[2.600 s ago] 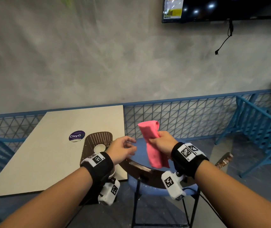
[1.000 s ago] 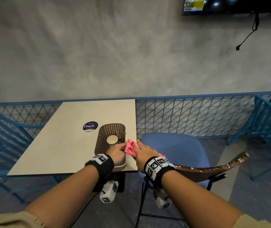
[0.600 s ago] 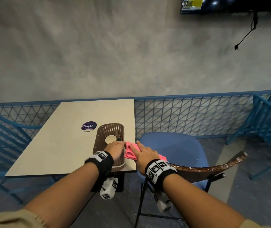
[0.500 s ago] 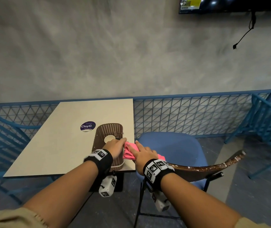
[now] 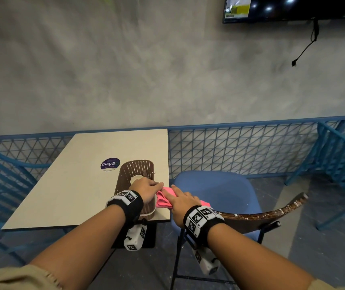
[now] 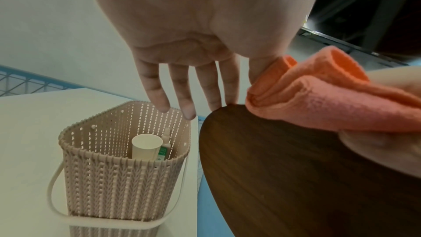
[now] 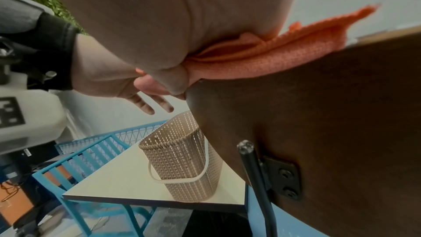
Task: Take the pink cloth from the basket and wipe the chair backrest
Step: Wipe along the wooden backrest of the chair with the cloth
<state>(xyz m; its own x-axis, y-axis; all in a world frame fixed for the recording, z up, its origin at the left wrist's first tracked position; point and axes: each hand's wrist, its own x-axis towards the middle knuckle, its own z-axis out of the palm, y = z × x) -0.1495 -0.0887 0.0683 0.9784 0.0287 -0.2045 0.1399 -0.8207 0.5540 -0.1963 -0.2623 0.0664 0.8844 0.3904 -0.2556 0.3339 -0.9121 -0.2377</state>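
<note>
Grey plaster wall and blue mesh railing back a pale table (image 5: 73, 193) and a blue-seated chair. On top of the curved wooden chair backrest (image 5: 257, 216), at its left end, lies the folded pink cloth (image 5: 164, 198). The right hand (image 5: 181, 200) lies over it, fingers fairly straight, pressing it against the wood, with the folds bunching out ahead of the fingertips. The left hand (image 6: 189, 46) meets the cloth's left edge with its thumb, the other fingers (image 6: 157, 93) loosely straight and spread, pointing down just above the basket (image 6: 118, 168), which stands on the table beside the backrest.
</note>
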